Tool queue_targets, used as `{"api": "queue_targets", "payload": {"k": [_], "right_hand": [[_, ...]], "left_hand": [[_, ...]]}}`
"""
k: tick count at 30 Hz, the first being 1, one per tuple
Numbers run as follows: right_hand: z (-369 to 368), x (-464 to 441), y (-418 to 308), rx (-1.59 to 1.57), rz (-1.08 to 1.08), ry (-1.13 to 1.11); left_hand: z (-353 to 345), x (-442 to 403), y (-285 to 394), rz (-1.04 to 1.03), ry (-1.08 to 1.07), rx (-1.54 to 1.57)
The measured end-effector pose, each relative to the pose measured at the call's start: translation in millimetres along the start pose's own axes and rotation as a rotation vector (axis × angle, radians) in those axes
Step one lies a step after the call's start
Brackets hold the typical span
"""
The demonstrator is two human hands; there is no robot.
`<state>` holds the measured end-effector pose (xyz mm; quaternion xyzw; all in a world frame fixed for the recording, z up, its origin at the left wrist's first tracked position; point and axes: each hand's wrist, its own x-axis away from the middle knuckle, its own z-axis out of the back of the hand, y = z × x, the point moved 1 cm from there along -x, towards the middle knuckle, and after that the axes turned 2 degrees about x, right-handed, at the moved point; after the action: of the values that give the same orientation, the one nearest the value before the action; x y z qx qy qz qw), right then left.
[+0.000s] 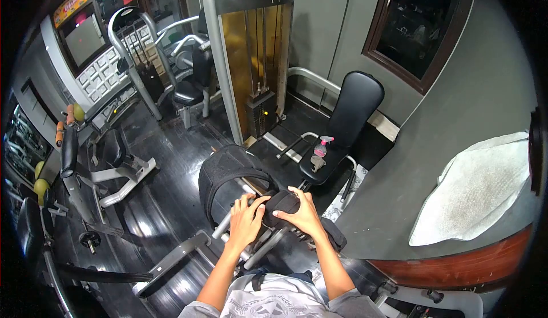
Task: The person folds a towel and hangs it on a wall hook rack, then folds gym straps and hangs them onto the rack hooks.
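"PLAMAX" on wt. machine (pixel 248 50); shirt print (pixel 271 308) too small to read. 2 hands, L hand (pixel 245 221) & R hand (pixel 299 212), fingers curved & spread, either side of 1 blk pad (pixel 283 204), just beside 1 blk bag (pixel 228 167); undersides hidden, can't tell if gripping. 1 spray btl (pixel 321 148) + 1 cloth (pixel 317 164) on seat (pixel 328 172).

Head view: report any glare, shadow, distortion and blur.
Head view: bright glare patches on the dark floor; a soft shadow on the gray wall right of the tall weight machine; wide-angle bending, black corners; left hand and right hand show no obvious blur.
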<state>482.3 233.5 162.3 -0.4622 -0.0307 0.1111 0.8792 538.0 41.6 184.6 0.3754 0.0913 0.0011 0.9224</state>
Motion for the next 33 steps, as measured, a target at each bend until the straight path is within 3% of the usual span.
{"api": "queue_targets", "payload": {"k": [12,16,19,24,28,30,33], "right_hand": [[44,29,-62,-0.046,0.160,0.010],[59,34,-59,-0.235,0.204,-0.181],[70,37,-50,-0.527,0.116,-0.324],[88,44,-42,-0.681,0.103,-0.447],[94,49,-33,-0.765,0.113,-0.481],[97,52,-32,-0.839,0.076,-0.495],[103,54,-32,-1.044,0.014,-0.434]], "left_hand": [[6,-3,2,-0.038,-0.027,-0.069],[7,-3,5,0.011,-0.057,-0.071],[8,-2,8,0.034,-0.067,-0.071],[1,8,10,0.011,-0.061,-0.135],[6,21,25,0.008,-0.018,0.054],[12,34,33,-0.158,-0.099,0.293],[13,56,47,-0.233,-0.295,0.541]]}}
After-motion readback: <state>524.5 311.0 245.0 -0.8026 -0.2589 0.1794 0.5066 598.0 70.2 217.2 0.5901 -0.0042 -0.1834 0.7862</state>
